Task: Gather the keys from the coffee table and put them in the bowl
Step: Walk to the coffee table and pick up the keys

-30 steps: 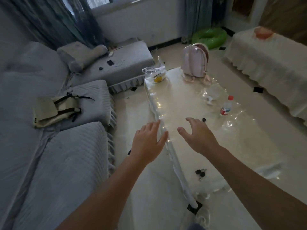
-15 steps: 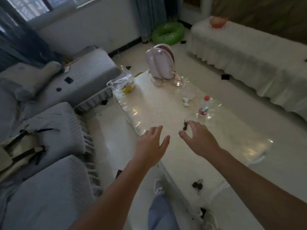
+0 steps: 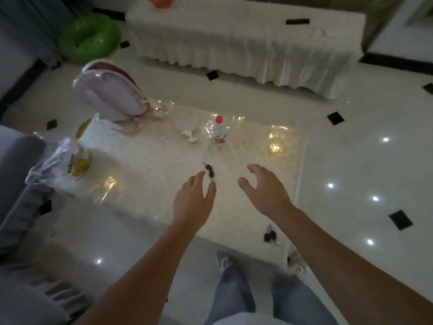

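Observation:
A small bunch of dark keys (image 3: 209, 170) lies mid-way along the pale, glossy coffee table (image 3: 145, 165). My left hand (image 3: 193, 199) hovers open just in front of them, fingertips almost at the keys. My right hand (image 3: 264, 190) is open too, fingers spread, to the right of the keys and apart from them. A second bunch of dark keys (image 3: 270, 235) rests near the table's front edge, under my right forearm. A clear glass bowl (image 3: 187, 125) seems to stand at the back of the table, left of the bottle; it is hard to make out.
A red-capped plastic bottle (image 3: 220, 132), crumpled white scraps (image 3: 190, 136), a pink backpack (image 3: 110, 92) and a plastic bag (image 3: 62, 163) stand on the table. A white-covered sofa (image 3: 246, 41) is beyond, a grey sofa (image 3: 16, 179) at left. My legs stand at the table's front.
The view has swung right and closer over the table. My left hand has come from the table's left edge up to the middle keys; my right hand has shifted off to their right.

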The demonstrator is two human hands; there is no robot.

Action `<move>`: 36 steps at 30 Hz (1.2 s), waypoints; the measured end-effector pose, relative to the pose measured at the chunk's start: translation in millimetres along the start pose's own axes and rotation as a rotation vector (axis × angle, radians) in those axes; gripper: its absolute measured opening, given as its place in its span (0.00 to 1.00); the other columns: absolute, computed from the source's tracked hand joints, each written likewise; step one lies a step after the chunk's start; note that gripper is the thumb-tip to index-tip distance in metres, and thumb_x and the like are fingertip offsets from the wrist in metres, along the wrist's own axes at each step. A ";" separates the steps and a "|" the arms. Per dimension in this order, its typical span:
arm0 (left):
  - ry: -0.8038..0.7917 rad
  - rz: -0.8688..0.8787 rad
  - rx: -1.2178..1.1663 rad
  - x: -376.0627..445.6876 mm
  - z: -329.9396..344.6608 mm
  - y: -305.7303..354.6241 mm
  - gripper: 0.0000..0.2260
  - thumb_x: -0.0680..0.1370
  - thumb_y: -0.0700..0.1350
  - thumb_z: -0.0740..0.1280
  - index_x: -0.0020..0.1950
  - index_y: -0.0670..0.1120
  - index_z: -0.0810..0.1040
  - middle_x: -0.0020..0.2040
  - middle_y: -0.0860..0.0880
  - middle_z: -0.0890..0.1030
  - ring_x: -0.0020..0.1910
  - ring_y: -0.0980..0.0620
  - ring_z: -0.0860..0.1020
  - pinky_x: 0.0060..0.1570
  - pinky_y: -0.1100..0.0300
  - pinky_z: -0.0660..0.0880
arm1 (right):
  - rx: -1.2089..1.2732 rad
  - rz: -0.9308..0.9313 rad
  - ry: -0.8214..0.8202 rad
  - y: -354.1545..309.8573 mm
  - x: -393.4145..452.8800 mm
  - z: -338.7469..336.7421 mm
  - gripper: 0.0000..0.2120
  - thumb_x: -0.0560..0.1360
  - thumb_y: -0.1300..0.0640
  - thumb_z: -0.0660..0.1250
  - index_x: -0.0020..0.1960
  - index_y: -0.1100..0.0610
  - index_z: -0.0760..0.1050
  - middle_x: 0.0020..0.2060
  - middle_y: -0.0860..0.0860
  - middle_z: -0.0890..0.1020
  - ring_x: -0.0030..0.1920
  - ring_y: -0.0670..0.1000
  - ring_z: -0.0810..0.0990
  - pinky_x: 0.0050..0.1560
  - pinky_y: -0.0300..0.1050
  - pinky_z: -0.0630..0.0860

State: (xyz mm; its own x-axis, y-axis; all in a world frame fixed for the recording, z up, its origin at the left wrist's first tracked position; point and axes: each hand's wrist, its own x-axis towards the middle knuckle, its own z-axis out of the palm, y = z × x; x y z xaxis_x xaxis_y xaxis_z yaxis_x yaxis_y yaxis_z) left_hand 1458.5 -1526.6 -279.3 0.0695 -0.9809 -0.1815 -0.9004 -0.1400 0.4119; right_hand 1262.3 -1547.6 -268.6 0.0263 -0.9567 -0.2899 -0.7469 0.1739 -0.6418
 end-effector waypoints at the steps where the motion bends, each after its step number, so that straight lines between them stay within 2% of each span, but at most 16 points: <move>1: -0.018 0.029 0.008 4.2 2.4 -3.4 0.24 0.80 0.60 0.52 0.71 0.49 0.66 0.68 0.48 0.74 0.63 0.47 0.74 0.58 0.49 0.73 | 0.003 0.020 0.013 1.8 -0.2 2.8 0.27 0.77 0.40 0.59 0.71 0.52 0.67 0.66 0.51 0.75 0.65 0.52 0.73 0.61 0.49 0.70; 6: -0.098 0.097 0.046 16.4 35.5 -31.0 0.23 0.80 0.60 0.52 0.69 0.48 0.70 0.65 0.47 0.76 0.58 0.46 0.77 0.55 0.50 0.75 | 0.025 0.077 0.050 28.2 2.1 35.2 0.25 0.77 0.41 0.60 0.70 0.51 0.68 0.65 0.49 0.76 0.63 0.50 0.74 0.57 0.45 0.70; 11: -0.083 -0.064 -0.047 26.0 91.7 -70.9 0.24 0.79 0.62 0.50 0.69 0.51 0.69 0.65 0.50 0.76 0.57 0.49 0.78 0.53 0.49 0.78 | 0.132 0.156 0.054 74.2 11.1 102.4 0.21 0.78 0.42 0.61 0.67 0.50 0.70 0.63 0.46 0.78 0.62 0.46 0.75 0.55 0.41 0.68; 15: -0.148 -0.016 0.004 35.2 147.2 -97.8 0.23 0.80 0.61 0.52 0.71 0.50 0.65 0.66 0.49 0.75 0.57 0.48 0.78 0.52 0.48 0.78 | 0.161 0.224 0.057 124.4 19.4 160.5 0.21 0.77 0.42 0.61 0.66 0.50 0.71 0.61 0.46 0.78 0.60 0.47 0.76 0.53 0.42 0.70; 20: -0.276 0.045 0.077 38.1 222.2 -120.8 0.23 0.79 0.58 0.56 0.71 0.49 0.65 0.67 0.47 0.75 0.57 0.45 0.78 0.53 0.47 0.77 | 0.114 0.340 0.053 194.3 18.9 213.4 0.21 0.77 0.42 0.60 0.66 0.50 0.70 0.63 0.48 0.77 0.61 0.50 0.76 0.56 0.48 0.74; 26: -0.426 0.129 0.184 26.6 290.2 -126.2 0.23 0.79 0.59 0.54 0.70 0.49 0.66 0.65 0.46 0.76 0.56 0.45 0.79 0.50 0.49 0.76 | 0.009 0.435 0.056 251.8 1.2 231.8 0.22 0.76 0.46 0.63 0.68 0.52 0.70 0.61 0.53 0.76 0.58 0.54 0.76 0.54 0.51 0.77; 30: -0.499 0.132 0.231 23.5 302.2 -129.4 0.22 0.78 0.60 0.54 0.67 0.50 0.68 0.60 0.48 0.79 0.52 0.46 0.80 0.49 0.51 0.76 | -0.076 0.541 0.101 274.5 -9.8 230.0 0.24 0.74 0.48 0.67 0.67 0.54 0.69 0.63 0.55 0.72 0.60 0.56 0.72 0.52 0.53 0.76; 33: -0.508 0.166 0.248 28.8 305.5 -131.2 0.22 0.78 0.60 0.55 0.66 0.50 0.69 0.57 0.48 0.80 0.50 0.47 0.80 0.47 0.52 0.76 | -0.109 0.652 0.054 284.6 -12.3 237.5 0.29 0.71 0.46 0.71 0.68 0.54 0.66 0.63 0.57 0.71 0.61 0.58 0.71 0.51 0.55 0.76; 36: -0.511 0.202 0.259 34.8 309.5 -134.6 0.20 0.78 0.59 0.56 0.65 0.50 0.70 0.56 0.48 0.81 0.47 0.47 0.80 0.44 0.54 0.74 | -0.101 0.687 0.007 290.0 -11.4 252.9 0.31 0.69 0.46 0.73 0.65 0.55 0.65 0.60 0.57 0.71 0.59 0.59 0.71 0.48 0.53 0.75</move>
State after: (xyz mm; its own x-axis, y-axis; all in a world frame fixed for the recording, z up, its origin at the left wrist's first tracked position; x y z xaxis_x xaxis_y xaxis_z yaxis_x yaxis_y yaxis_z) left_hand 1449.3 -1500.2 -617.4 -0.2710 -0.7867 -0.5547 -0.9540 0.1427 0.2637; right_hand 1213.4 -1427.2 -630.9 -0.4786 -0.6391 -0.6020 -0.6508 0.7185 -0.2454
